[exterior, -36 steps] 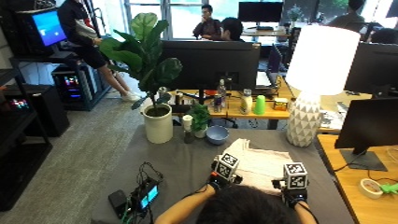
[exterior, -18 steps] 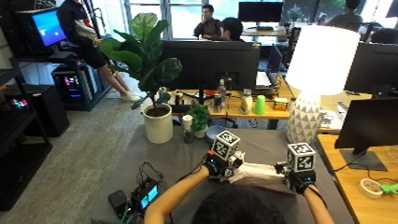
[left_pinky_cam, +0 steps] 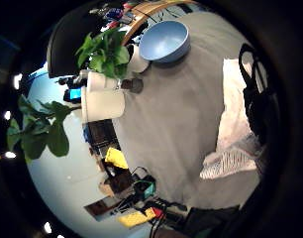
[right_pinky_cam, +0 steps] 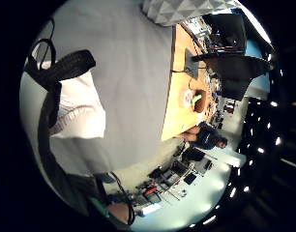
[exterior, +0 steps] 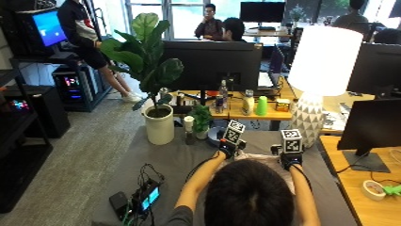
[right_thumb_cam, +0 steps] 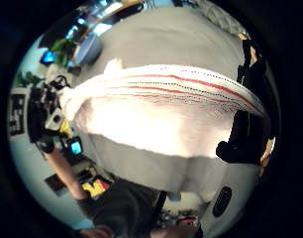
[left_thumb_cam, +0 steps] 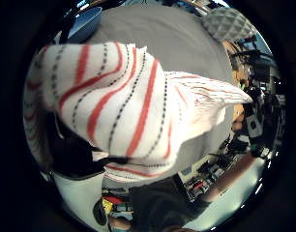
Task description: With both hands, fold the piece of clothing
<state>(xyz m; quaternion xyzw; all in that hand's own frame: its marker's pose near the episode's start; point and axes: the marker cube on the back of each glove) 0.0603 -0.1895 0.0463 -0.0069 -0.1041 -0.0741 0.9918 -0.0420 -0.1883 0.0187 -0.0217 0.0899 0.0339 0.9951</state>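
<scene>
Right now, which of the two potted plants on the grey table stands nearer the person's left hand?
The small plant in the little white pot; the tall, broad-leaved plant in the big white pot stands farther from the left hand.

left hand (exterior: 225, 149): raised at far end of outstretched left forearm, left of centre, fingers pinching striped cloth | right hand (exterior: 289, 159): raised level with the left, just right of it, well apart, fingers gripping same cloth | forearms: both reach away from the body, roughly parallel | head: low, between arms
</scene>
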